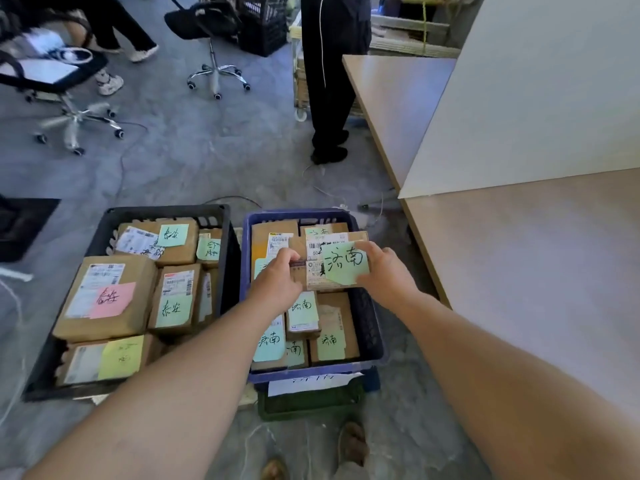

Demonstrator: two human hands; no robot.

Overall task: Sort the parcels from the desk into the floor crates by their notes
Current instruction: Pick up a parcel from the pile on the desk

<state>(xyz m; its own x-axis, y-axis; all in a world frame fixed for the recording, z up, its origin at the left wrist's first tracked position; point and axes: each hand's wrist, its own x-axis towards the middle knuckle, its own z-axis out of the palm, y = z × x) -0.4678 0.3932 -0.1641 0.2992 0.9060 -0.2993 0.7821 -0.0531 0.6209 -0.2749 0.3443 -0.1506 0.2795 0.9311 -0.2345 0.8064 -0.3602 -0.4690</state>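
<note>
I hold a small cardboard parcel [334, 263] with a green handwritten note over the blue crate [367, 317]. My left hand [278, 277] grips its left edge and my right hand [384, 271] grips its right edge. The blue crate holds several cardboard parcels with green notes bearing the same writing. To its left stands a black crate [104, 226] packed with several parcels carrying green, pink and yellow notes.
The desk [519, 271] runs along the right, with a white panel upright on it. A person in dark trousers [329, 98] stands beyond the crates. Wheeled chairs [216, 69] stand at the back left. A green crate [311, 405] lies under the blue one. Cables cross the floor.
</note>
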